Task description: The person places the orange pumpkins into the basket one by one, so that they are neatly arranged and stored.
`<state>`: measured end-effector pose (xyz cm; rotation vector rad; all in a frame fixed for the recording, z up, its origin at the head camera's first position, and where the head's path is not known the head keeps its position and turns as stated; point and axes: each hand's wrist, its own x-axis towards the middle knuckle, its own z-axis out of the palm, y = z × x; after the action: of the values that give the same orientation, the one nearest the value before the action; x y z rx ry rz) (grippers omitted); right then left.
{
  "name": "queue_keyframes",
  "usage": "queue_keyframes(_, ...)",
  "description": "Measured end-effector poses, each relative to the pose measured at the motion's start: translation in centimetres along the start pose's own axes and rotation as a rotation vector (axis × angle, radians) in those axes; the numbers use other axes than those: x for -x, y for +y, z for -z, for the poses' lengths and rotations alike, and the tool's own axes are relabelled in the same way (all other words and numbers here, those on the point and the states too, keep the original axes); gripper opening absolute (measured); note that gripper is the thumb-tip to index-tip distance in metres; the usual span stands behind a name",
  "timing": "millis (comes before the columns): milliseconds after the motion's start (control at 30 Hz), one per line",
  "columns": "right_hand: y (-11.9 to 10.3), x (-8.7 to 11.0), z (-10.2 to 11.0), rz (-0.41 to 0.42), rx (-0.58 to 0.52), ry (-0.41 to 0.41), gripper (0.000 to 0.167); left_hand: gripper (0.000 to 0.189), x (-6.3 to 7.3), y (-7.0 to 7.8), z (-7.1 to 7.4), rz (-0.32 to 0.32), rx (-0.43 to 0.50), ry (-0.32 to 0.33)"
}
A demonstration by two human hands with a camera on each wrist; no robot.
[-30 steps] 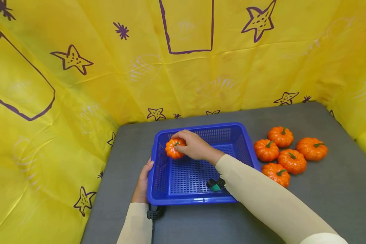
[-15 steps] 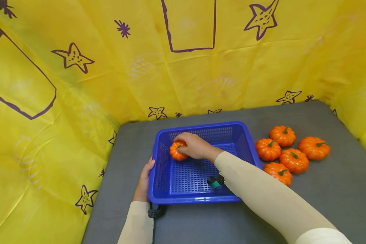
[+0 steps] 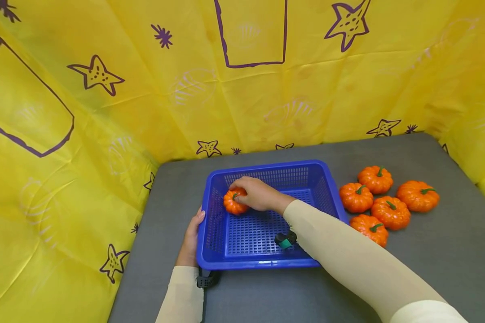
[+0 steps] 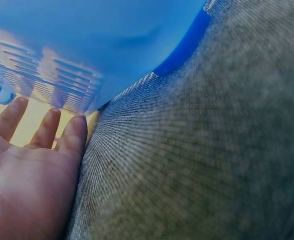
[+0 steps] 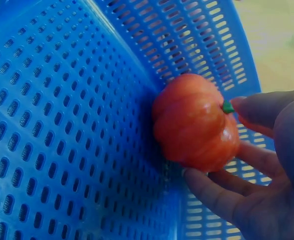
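An orange mini pumpkin (image 3: 233, 202) with a green stem is in the left part of the blue plastic basket (image 3: 262, 264). My right hand (image 3: 256, 194) grips this pumpkin (image 5: 194, 122) from above, with the thumb by the stem and other fingers round its side. In the right wrist view the pumpkin sits low, beside the slotted basket wall. My left hand (image 3: 191, 233) holds the basket's left side, a digit on the rim. Seen from the left wrist, its fingers (image 4: 72, 135) reach up to the outer wall of the basket.
Several more orange pumpkins (image 3: 390, 212) are grouped on the grey table (image 3: 161, 202) just right of the basket. A yellow cloth (image 3: 242, 107) with purple starfish drawings hangs behind and at both sides of the table. A black wrist camera strap (image 3: 286, 240) overlaps the basket floor.
The right hand has lowered slightly with the pumpkin, deeper into the basket. The left hand stays at the basket's left rim, and the other pumpkins stay put; the head view has shifted a little.
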<state>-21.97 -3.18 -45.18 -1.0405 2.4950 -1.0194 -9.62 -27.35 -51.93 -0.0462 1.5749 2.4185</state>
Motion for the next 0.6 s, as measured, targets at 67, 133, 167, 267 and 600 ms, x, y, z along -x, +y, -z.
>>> queue_keyframes(67,0.0,0.0,0.1,0.005,-0.006,0.001,0.035,0.066,0.0,0.0,0.0,0.001,-0.002,0.002)
queue_keyframes(133,-0.1,0.0,0.3,0.002,-0.020,-0.001,0.036,0.065,0.1,0.0,0.0,0.002,-0.006,0.004)
queue_keyframes(167,-0.1,0.1,0.4,-0.003,-0.029,-0.003,0.036,0.065,0.1,0.0,0.0,0.000,-0.007,0.001)
queue_keyframes(267,-0.2,0.2,0.9,-0.024,-0.051,-0.006,0.037,0.065,0.1,0.1,0.0,-0.003,-0.011,-0.005)
queue_keyframes(600,0.3,0.8,2.7,-0.060,-0.155,-0.001,0.042,0.067,0.1,0.0,0.1,0.018,-0.024,0.018)
